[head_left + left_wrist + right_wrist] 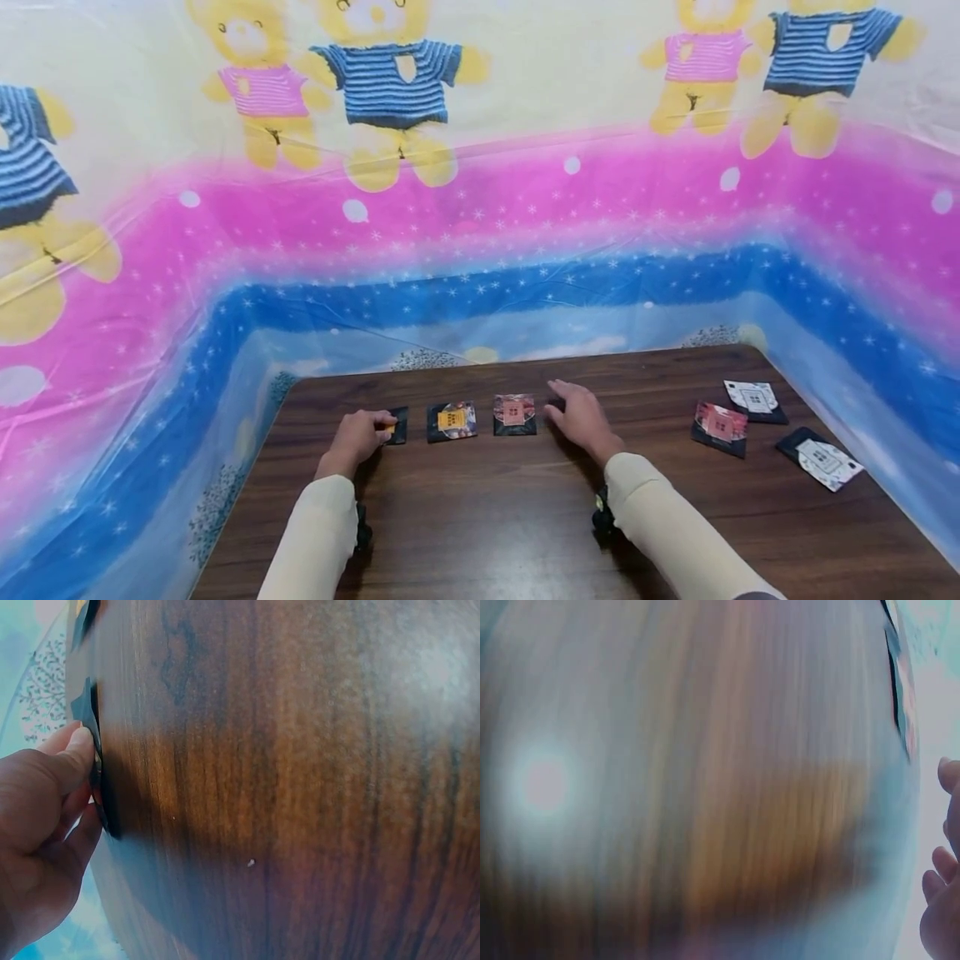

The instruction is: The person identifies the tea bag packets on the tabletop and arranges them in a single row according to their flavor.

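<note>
Three packets form a row across the table's far part. The left hand [358, 437] pinches the leftmost black packet [400, 426], its thumb and fingertips covering much of it; the left wrist view shows the hand [45, 802] holding the dark packet [105, 799] by its edge. In the middle lies a black packet with a yellow label [452, 420], and to its right one with a red label [513, 411]. Just right of that, the right hand [585, 419] holds nothing, fingers loosely extended. At the right wrist view's edge, the hand [943, 862] is apart from a packet [901, 697].
At the table's right side lie a red-labelled packet [720, 427] and two white-labelled packets, one farther back [753, 398] and one nearer the right edge [825, 462]. A patterned cloth [525, 183] hangs around the wooden table [480, 517].
</note>
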A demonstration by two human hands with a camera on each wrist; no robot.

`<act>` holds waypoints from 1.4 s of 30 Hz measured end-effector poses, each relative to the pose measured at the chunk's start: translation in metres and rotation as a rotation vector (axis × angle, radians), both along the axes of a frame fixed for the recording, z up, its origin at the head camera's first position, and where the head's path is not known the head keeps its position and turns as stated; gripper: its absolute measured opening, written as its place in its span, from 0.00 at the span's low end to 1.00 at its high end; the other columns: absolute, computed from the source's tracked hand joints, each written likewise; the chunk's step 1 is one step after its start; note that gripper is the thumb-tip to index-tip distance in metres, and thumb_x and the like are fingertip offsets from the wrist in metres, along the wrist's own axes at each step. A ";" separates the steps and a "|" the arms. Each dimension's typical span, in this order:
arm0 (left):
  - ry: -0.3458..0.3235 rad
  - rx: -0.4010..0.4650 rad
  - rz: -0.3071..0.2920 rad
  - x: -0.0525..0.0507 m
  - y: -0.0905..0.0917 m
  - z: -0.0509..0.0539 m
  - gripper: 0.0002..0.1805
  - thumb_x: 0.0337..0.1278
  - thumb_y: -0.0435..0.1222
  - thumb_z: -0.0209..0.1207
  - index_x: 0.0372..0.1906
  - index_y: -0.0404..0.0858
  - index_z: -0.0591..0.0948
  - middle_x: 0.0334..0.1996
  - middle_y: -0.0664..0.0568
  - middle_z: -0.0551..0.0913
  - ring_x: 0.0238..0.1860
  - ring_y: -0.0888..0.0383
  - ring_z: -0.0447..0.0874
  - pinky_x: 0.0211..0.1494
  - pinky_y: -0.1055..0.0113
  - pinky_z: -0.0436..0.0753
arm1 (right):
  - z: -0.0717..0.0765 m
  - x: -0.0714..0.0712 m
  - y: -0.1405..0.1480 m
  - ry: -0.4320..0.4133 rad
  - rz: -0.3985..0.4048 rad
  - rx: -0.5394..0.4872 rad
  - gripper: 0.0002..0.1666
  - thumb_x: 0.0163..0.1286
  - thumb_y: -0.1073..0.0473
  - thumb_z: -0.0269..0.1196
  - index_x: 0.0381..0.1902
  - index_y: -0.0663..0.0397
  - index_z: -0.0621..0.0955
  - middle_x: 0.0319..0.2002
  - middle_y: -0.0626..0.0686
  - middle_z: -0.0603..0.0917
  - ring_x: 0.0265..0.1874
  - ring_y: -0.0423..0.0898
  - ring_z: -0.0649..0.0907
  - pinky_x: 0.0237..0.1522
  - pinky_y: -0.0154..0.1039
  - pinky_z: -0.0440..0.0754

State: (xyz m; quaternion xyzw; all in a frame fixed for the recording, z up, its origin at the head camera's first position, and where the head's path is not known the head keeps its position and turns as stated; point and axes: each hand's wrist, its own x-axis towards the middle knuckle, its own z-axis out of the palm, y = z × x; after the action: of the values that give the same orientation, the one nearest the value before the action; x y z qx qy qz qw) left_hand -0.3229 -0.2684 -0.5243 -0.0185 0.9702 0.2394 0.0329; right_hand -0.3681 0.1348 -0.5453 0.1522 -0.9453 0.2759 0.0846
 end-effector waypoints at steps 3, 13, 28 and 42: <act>0.001 -0.001 0.002 0.001 -0.001 -0.002 0.19 0.68 0.32 0.63 0.61 0.43 0.85 0.70 0.39 0.75 0.68 0.33 0.72 0.67 0.38 0.76 | 0.002 0.001 0.027 -0.012 -0.033 -0.009 0.32 0.75 0.54 0.64 0.72 0.58 0.73 0.71 0.63 0.75 0.70 0.63 0.74 0.70 0.62 0.71; -0.006 -0.003 -0.006 0.007 -0.002 -0.008 0.19 0.67 0.32 0.63 0.61 0.42 0.85 0.69 0.37 0.76 0.67 0.33 0.74 0.66 0.39 0.77 | 0.002 0.009 0.122 -0.053 -0.122 0.059 0.32 0.74 0.50 0.63 0.70 0.60 0.76 0.65 0.70 0.78 0.63 0.71 0.77 0.63 0.68 0.74; -0.015 -0.008 -0.007 0.005 -0.002 -0.003 0.19 0.68 0.32 0.63 0.61 0.41 0.85 0.69 0.38 0.76 0.66 0.33 0.74 0.66 0.39 0.77 | 0.000 0.025 0.220 -0.073 -0.242 0.191 0.26 0.71 0.52 0.67 0.60 0.64 0.81 0.48 0.69 0.86 0.45 0.65 0.84 0.50 0.64 0.80; -0.022 -0.008 -0.017 0.001 0.002 0.004 0.19 0.68 0.33 0.63 0.62 0.42 0.84 0.70 0.37 0.74 0.68 0.32 0.71 0.69 0.38 0.74 | 0.001 0.031 0.243 -0.108 -0.290 0.193 0.30 0.71 0.50 0.67 0.61 0.67 0.79 0.51 0.72 0.84 0.46 0.67 0.82 0.55 0.68 0.77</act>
State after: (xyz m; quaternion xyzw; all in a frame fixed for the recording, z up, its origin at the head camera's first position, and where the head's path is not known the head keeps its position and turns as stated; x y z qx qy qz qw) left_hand -0.3218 -0.2668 -0.5207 -0.0131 0.9708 0.2351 0.0454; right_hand -0.3375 0.3783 -0.5447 0.0067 -0.9826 0.1765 0.0573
